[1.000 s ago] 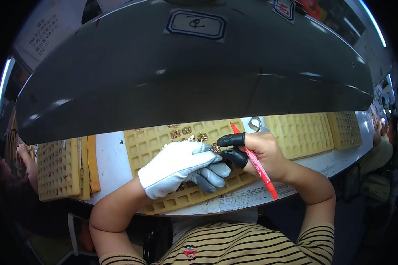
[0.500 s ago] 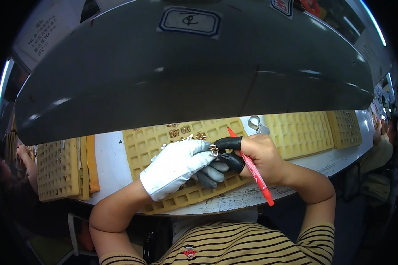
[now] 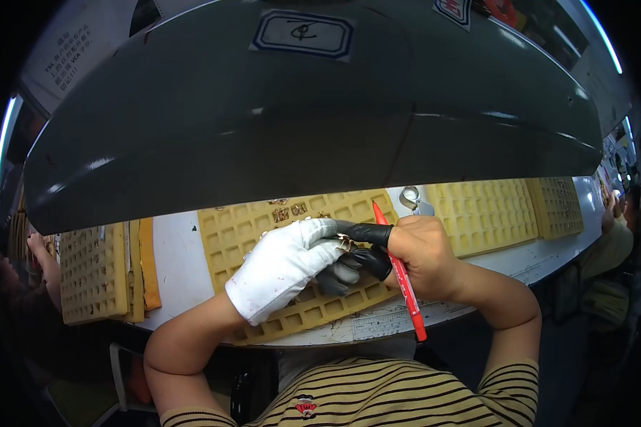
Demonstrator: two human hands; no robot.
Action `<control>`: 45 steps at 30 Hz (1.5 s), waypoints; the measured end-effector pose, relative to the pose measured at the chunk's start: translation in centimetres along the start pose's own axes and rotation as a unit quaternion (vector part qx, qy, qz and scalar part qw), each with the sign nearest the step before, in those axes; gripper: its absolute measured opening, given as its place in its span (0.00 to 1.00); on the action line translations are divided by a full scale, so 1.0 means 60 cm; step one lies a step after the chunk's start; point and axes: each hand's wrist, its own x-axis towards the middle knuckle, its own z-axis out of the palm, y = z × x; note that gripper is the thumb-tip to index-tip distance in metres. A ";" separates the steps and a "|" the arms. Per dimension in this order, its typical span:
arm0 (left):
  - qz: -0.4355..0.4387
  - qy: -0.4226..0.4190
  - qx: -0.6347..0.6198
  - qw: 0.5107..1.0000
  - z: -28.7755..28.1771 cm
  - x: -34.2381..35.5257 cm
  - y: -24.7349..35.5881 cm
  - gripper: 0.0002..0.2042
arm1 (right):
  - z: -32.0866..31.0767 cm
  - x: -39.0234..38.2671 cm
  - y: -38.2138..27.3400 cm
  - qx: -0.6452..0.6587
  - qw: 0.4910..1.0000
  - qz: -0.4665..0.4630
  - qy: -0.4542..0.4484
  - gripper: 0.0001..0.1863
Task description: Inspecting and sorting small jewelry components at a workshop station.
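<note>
Above the yellow foam tray (image 3: 224, 250), my left hand (image 3: 281, 267), in a white glove with grey fingertips, is closed in a pinch on a small gold-coloured jewellery piece (image 3: 346, 243). Its exact kind is too small to tell. My right hand (image 3: 426, 255) has black covers on its thumb and forefinger, and these touch the same piece from the right. A red marker pen (image 3: 408, 293) is gripped in that hand too, slanting with its lower end toward me. Several gold pieces (image 3: 289, 211) sit in the tray's pockets just beyond my left hand.
A dark, wide lamp hood (image 3: 313, 121) hangs low over the table's far side. More foam trays stand at right (image 3: 480, 213) and left (image 3: 93, 274). A metal ring-shaped tool (image 3: 413, 199) lies behind my right hand. A ruler (image 3: 388, 326) runs along the near edge. Other people's hands show at both sides.
The red pen has swung steeper, its lower end moving left and toward me. My left glove has turned slightly, and the gold piece has turned a little between the fingers.
</note>
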 end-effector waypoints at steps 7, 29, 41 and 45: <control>0.025 0.025 0.058 0.998 0.001 0.000 -0.011 0.14 | 0.001 0.002 -0.006 0.021 1.000 0.023 0.001 0.18; 0.009 0.036 0.076 0.996 0.009 -0.009 0.005 0.17 | -0.113 0.010 0.083 -0.154 0.938 0.272 0.151 0.11; 0.159 0.158 0.019 0.974 -0.021 -0.018 0.032 0.14 | -0.091 0.015 0.157 -0.311 0.903 0.266 0.130 0.12; 0.279 0.182 0.203 0.921 -0.056 -0.003 0.013 0.14 | -0.086 0.030 0.144 -0.331 0.871 0.354 0.077 0.12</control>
